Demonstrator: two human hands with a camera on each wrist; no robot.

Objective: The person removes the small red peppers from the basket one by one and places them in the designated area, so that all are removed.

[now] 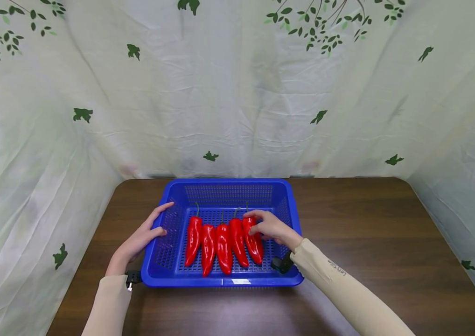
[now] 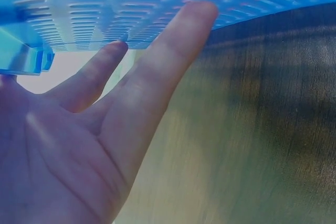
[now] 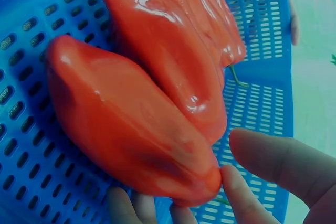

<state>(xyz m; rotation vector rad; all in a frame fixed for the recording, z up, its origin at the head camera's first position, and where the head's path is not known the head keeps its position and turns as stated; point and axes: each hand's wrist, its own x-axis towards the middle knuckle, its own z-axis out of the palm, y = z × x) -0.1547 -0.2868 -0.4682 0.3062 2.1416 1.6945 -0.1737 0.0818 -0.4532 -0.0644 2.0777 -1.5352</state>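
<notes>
Red peppers (image 1: 223,247), five of them, lie side by side on the floor of a blue basket (image 1: 229,182), which stands on the brown counter (image 1: 363,233). Their stems (image 1: 197,209) point to the far side and their tapered tips to the near side, an even row that seems meant to let each pepper fit closely against the next.

The left hand (image 1: 142,235) holds the basket's left side, with the thumb over the rim and spread, fairly straight fingers along the outside wall, probably to keep the basket from sliding. The right hand (image 1: 274,227) reaches in from the right; its fingers bend narrowly about the far, stem end of the rightmost pepper (image 1: 254,245). That broad end likely offers a surer hold than the tip. The pepper lies in the row; whether any of its weight is lifted, I cannot tell.

The peppers are smooth and glossy, with bright highlights, shallow dents and rounded shoulders. The basket looks like moulded plastic, rectangular with sloping walls, a thick smooth rim and rows of slots throughout. The counter shows a dark wood grain. Behind it hangs a pale, creased cloth (image 1: 220,102) printed with green leaves.
</notes>
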